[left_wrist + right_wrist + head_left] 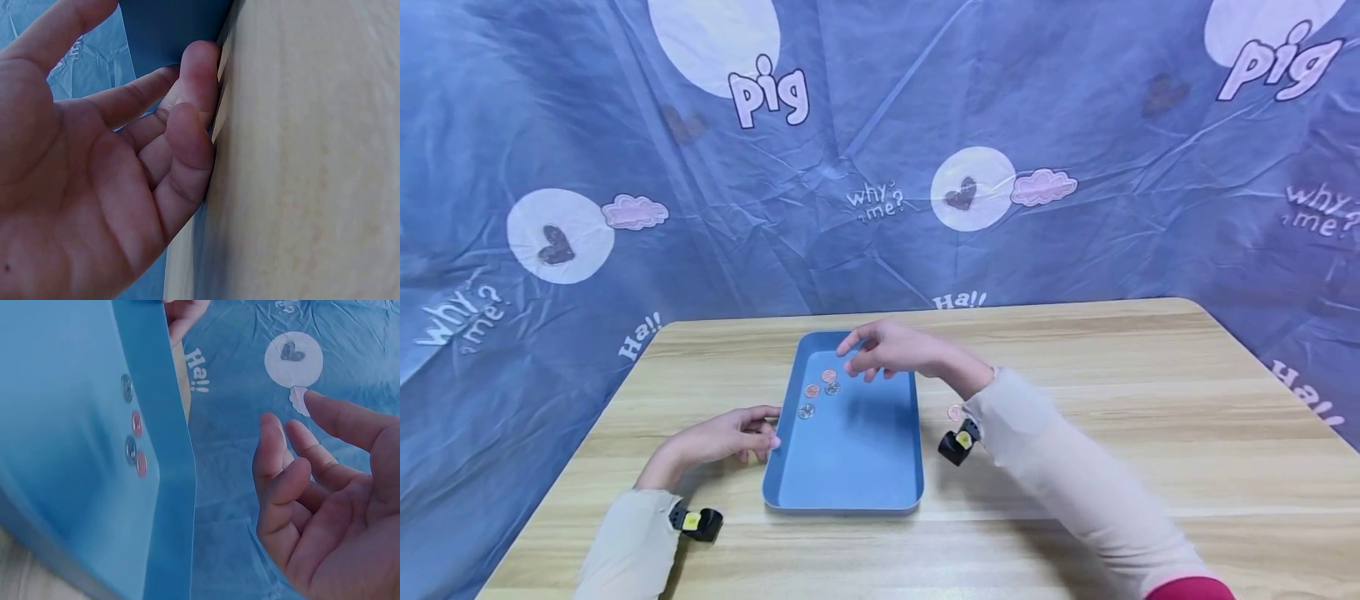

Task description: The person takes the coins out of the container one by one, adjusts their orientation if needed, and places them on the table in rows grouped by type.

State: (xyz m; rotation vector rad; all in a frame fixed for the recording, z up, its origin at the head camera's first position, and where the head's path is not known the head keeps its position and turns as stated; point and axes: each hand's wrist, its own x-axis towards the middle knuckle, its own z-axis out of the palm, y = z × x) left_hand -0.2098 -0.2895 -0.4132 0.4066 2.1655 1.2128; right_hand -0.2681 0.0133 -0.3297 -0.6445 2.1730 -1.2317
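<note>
1. The tray (857, 467) lies flat on the worktop (1112, 375), one short side toward the person; placed between the two arms, it seems set for both hands to reach.
2. Inside it, toward its left wall and far end, lie two pinkish coins (828, 376) and two grey coins (807, 411). The raised wall likely serves to stop them sliding off.
3. The farthest pinkish coin and a grey one are so near each other that I cannot tell whether they touch.
4. Another coin (954, 412) lies on the worktop, outside the tray's right wall, just beside the right sleeve.
5. The left hand (739, 433) rests against the outside of the tray's left wall, fingers loosely bent, with no clear pinch; this looks like light steadying.
6. The right hand (886, 348) hovers above the tray's far right part, fingertips apart and nothing visible between them; its height leaves the coins untouched.
7. A camera sits at each wrist, the left one (697, 524) and the right one (958, 445), apparently placed there to face the fingers.
</note>
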